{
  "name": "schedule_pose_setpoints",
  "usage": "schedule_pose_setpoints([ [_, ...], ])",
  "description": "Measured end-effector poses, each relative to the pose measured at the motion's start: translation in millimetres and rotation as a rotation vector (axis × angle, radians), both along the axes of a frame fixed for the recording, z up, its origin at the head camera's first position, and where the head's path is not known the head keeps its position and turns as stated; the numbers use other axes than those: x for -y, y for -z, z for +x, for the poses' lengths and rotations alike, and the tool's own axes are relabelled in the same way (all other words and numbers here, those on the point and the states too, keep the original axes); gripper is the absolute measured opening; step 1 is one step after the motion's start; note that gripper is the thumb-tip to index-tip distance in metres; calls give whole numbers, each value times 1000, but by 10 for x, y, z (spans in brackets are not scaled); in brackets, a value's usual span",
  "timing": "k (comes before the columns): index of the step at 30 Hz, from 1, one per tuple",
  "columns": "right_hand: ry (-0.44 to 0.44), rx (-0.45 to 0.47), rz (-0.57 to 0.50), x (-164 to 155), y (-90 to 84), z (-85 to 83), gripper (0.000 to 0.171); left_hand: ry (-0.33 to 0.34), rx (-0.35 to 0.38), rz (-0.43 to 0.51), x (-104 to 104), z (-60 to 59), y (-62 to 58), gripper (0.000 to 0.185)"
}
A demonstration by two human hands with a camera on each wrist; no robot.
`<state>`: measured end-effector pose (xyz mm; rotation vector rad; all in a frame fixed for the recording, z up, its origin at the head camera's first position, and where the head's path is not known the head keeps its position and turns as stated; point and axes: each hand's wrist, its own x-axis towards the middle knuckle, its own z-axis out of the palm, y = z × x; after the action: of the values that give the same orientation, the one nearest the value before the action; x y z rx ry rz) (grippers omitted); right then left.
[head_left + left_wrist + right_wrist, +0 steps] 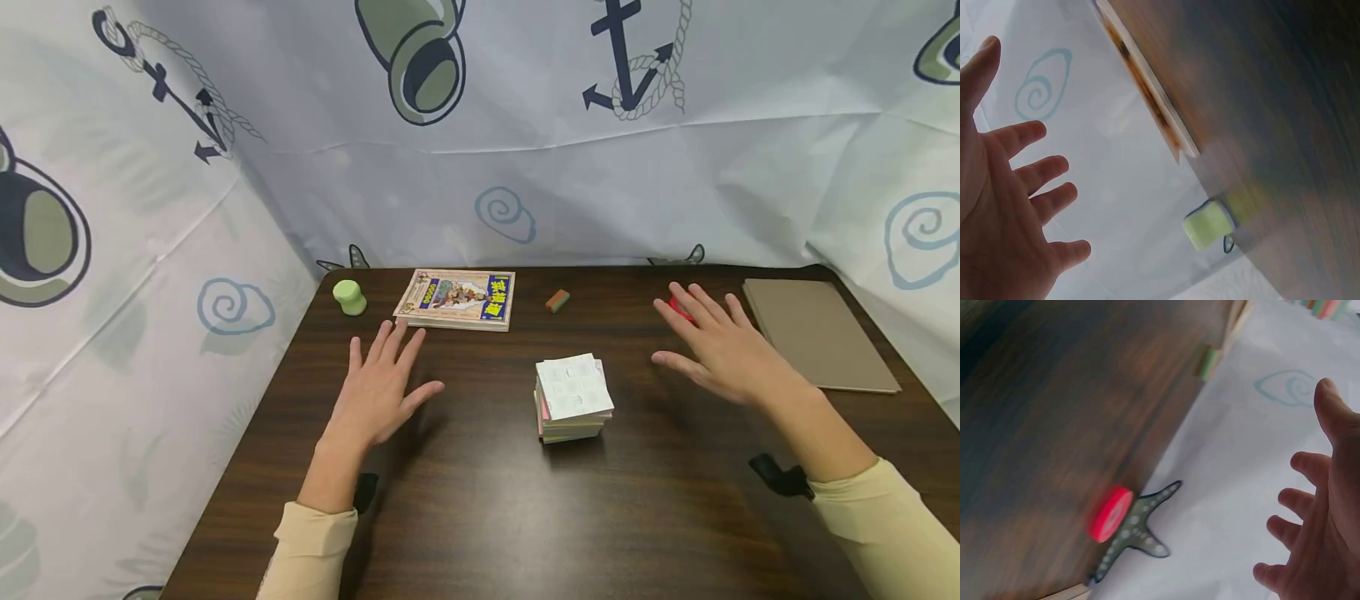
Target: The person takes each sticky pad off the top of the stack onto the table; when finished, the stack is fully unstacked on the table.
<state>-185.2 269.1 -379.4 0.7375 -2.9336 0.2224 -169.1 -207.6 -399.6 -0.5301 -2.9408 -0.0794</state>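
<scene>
Both hands hover over the dark table with fingers spread and nothing held. My left hand (377, 392) is nearest to a flat comic-style book (457, 298) with a yellow and blue cover, and a light green knob-shaped thing (349, 297) stands beyond it. Between the hands sits a stack of small square paper cards (574, 392), white on top with pink and yellow edges below. On the other side, my right hand (731, 350) partly covers a round red thing (681, 309), which shows fully as a red disc (1112, 514) in the right wrist view.
A small orange and green block (558, 301) lies at the back middle of the table (465, 517). At the right edge is a flat grey-brown board (821, 333). Patterned fabric (600, 192) hangs behind and to the left.
</scene>
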Motion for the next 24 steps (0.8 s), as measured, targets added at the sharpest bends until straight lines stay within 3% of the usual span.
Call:
schedule_pose_setpoints([
  [3, -40, -4, -52, 63, -72, 21, 77, 42, 24, 74, -67, -4, 16, 85],
  [6, -107, 9, -125, 180, -155, 59, 74, 126, 61, 198, -209, 4, 52, 87],
  [12, -289, 62, -219, 520, -227, 139, 69, 302, 200, 384, -679, 39, 144, 100],
  [18, -451, 98, -229, 824, -161, 180, 71, 355, 383, 588, -1105, 39, 242, 107],
  [24, -502, 126, -243, 973, -92, 178, 67, 395, 408, 764, -1327, 6, 309, 95],
])
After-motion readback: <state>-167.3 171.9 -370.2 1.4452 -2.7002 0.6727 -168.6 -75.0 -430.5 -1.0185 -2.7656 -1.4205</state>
